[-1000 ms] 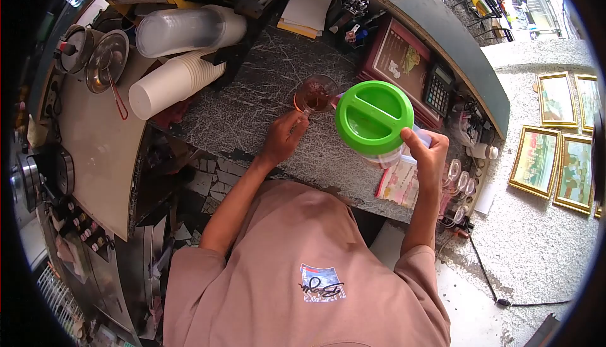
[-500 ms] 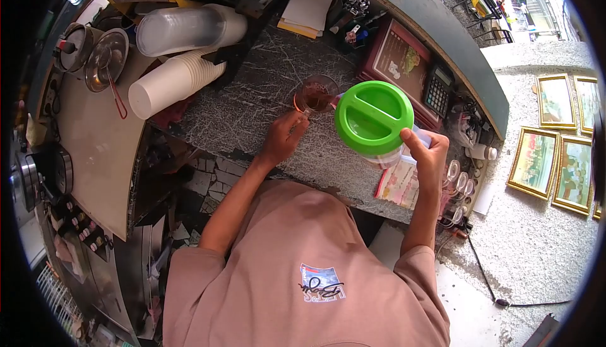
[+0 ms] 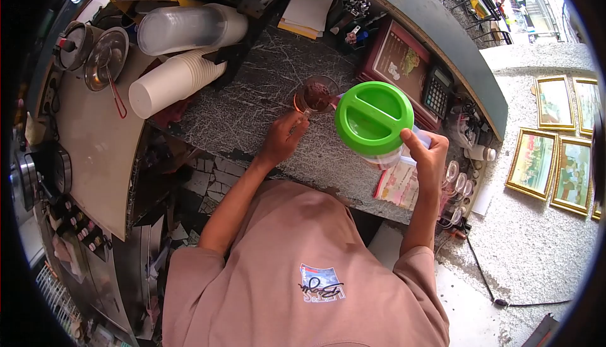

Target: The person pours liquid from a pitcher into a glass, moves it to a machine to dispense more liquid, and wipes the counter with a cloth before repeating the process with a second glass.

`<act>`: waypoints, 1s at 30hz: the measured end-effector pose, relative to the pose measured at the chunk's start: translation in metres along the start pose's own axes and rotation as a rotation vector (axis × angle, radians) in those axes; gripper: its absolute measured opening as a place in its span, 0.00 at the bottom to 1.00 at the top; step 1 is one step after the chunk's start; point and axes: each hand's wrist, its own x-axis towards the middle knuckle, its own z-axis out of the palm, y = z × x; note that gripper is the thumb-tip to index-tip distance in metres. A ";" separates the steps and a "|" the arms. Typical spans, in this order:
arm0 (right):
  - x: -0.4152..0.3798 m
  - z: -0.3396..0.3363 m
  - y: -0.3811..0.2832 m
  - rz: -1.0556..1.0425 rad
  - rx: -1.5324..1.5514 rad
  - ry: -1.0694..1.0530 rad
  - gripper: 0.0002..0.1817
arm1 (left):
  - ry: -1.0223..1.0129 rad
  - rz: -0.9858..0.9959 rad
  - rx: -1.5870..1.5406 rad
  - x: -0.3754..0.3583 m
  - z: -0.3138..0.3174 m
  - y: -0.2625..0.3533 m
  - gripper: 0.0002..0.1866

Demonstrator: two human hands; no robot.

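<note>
My left hand [image 3: 284, 136] is closed on the handle of a clear glass cup [image 3: 317, 93], which holds dark red liquid and stands over the grey marbled counter [image 3: 252, 110]. In my right hand [image 3: 429, 152] is the handle of a pitcher [image 3: 374, 118] with a bright green lid, its thumb on the lid's edge. The pitcher tips left, and its spout is at the cup's right rim, with reddish liquid at the spout. The lid hides most of the pitcher's body.
Stacked paper cups [image 3: 173, 83] and plastic cups [image 3: 189, 29] lie at the left. A red-brown box [image 3: 398, 63] and a calculator [image 3: 437, 91] are at the right. Below the pitcher lies a printed packet [image 3: 399, 184]. Metal pans [image 3: 106, 60] sit far left.
The dark liquid in the cup looks a little higher. Both hands, the cup and the pitcher hold nearly the same positions.
</note>
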 end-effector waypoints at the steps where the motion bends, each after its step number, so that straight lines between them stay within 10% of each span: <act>1: 0.000 -0.001 0.001 0.004 -0.007 -0.004 0.22 | -0.002 -0.006 -0.002 0.000 0.000 0.000 0.13; 30: 0.000 -0.002 -0.004 0.032 -0.009 -0.003 0.24 | -0.027 -0.005 0.016 0.000 -0.001 0.001 0.13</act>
